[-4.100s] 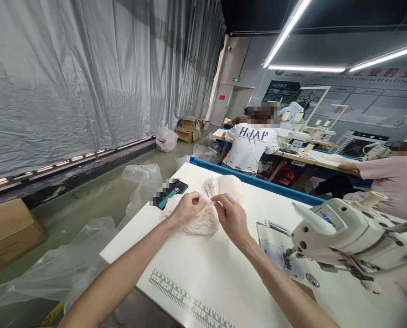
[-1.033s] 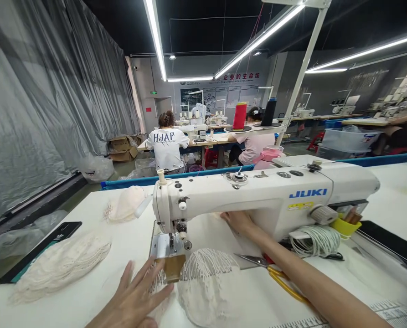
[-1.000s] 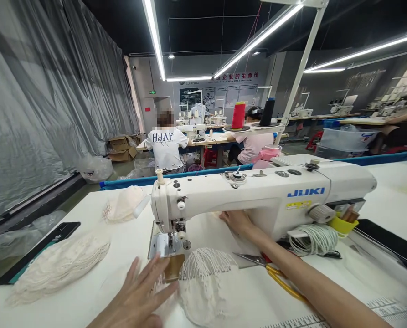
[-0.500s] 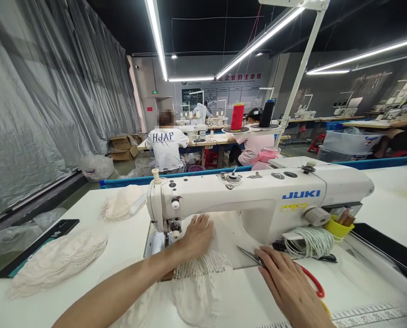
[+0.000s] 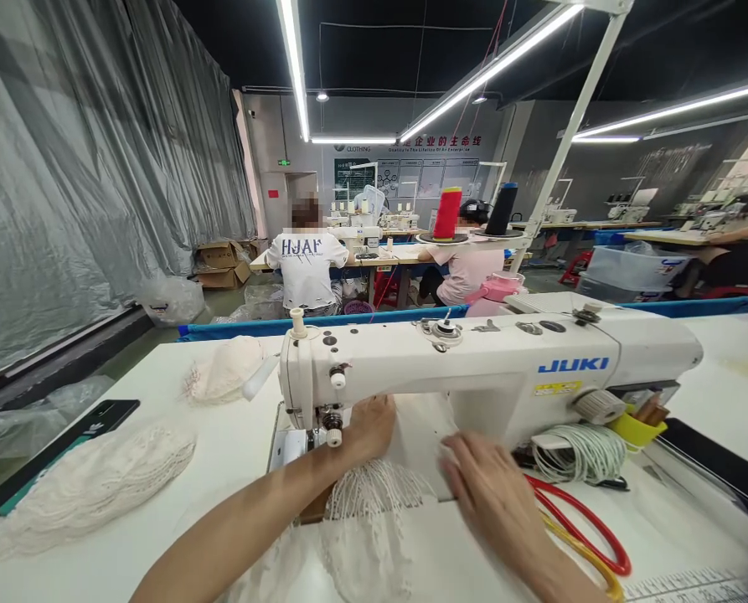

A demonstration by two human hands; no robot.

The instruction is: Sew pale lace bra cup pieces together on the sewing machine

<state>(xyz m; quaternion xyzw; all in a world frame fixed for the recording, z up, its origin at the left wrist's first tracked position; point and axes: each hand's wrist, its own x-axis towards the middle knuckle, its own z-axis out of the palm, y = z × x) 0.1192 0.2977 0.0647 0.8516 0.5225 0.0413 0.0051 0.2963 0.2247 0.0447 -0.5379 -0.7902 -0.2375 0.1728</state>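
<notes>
Under the white sewing machine's (image 5: 411, 356) arm, my left hand (image 5: 374, 429) has its fingers curled down on a cream cloth (image 5: 420, 431). Cream fringe (image 5: 379, 494) spreads below that wrist, and its strands hang toward the table's front. My right hand (image 5: 490, 486) is smeared by motion at the cloth's right edge, fingertips bent toward it; whether they pinch it is unclear. Beside the right forearm lie a red scissor handle (image 5: 606, 528) and a yellow handle (image 5: 584, 553). The scissor blades are hidden. The needle area is partly covered by my left arm.
A stack of cream lace-like pieces (image 5: 103, 486) lies at left, near a dark phone-like slab (image 5: 106, 412). Another cream pile (image 5: 223, 373) sits behind. Coiled pale cord (image 5: 580, 454) and a yellow cup (image 5: 641, 429) are at right. A ruler strip (image 5: 688, 582) edges the front. Co-workers sit beyond.
My right hand has moved left and up, off the scissor blades to the cloth's edge. My left fingers, earlier stretched out, are now curled. The view has shifted slightly.
</notes>
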